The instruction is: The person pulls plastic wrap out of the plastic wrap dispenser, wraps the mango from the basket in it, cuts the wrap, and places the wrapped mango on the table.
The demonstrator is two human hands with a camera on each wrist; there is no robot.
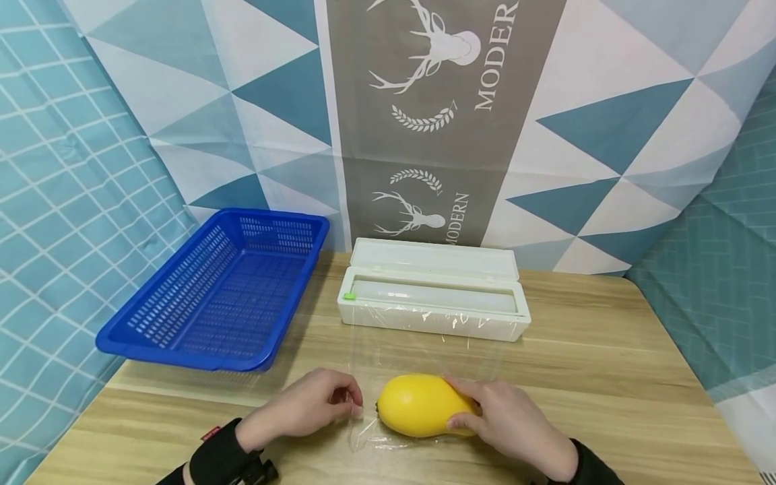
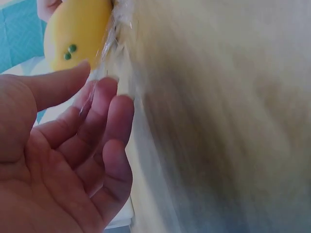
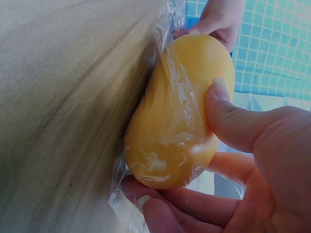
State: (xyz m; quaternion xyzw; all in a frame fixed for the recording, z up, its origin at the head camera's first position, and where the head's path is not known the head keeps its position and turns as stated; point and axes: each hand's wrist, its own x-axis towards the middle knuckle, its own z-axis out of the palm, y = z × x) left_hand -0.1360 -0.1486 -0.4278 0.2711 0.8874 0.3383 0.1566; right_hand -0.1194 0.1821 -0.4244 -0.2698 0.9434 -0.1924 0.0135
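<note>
A smooth yellow papaya-like fruit (image 1: 421, 406) lies on clear plastic wrap (image 1: 388, 441) on the table. Small green spots mark its left end in the left wrist view. My right hand (image 1: 512, 421) grips the fruit's right end, thumb on one side and fingers beneath; wrap covers part of the fruit (image 3: 170, 121) in the right wrist view. At the left edge of the wrap, my left hand (image 1: 318, 404) has curled fingers and pinches the film near the fruit. The wrap runs back to a white dispenser box (image 1: 433, 323), whose lid stands raised and which holds the roll.
A blue plastic basket (image 1: 182, 360) stands at the back left of the wooden table (image 1: 606, 364). A green slide cutter (image 1: 349, 296) sits at the box's left end. Patterned cloth (image 1: 279, 121) hangs behind the table and at both sides.
</note>
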